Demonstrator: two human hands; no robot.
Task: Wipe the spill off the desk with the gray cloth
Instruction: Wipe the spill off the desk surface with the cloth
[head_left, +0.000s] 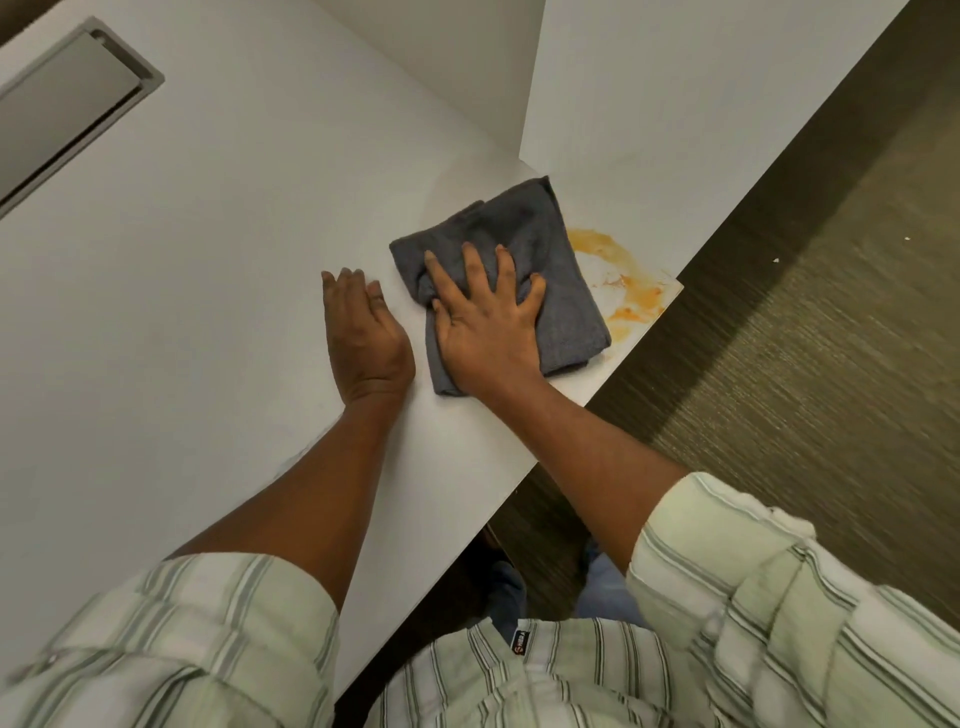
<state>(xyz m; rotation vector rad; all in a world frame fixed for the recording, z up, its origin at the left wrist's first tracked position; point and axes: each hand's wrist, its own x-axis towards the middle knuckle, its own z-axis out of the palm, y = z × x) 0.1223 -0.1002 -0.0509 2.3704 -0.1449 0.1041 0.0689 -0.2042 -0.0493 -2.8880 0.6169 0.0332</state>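
A folded gray cloth (540, 244) lies on the white desk (208, 291) near its right corner. My right hand (485, 322) presses flat on the cloth, fingers spread and gathering a fold of it. An orange smeared spill (631, 291) shows on the desk just right of the cloth, by the corner edge; part of it may be hidden under the cloth. My left hand (363, 332) rests flat on the bare desk just left of the cloth, fingers together, holding nothing.
A white partition panel (675, 104) rises behind the spill corner. A gray metal cable hatch (67, 104) is set in the desk at the far left. The desk's front edge runs diagonally; brown carpet floor (831, 389) lies to the right.
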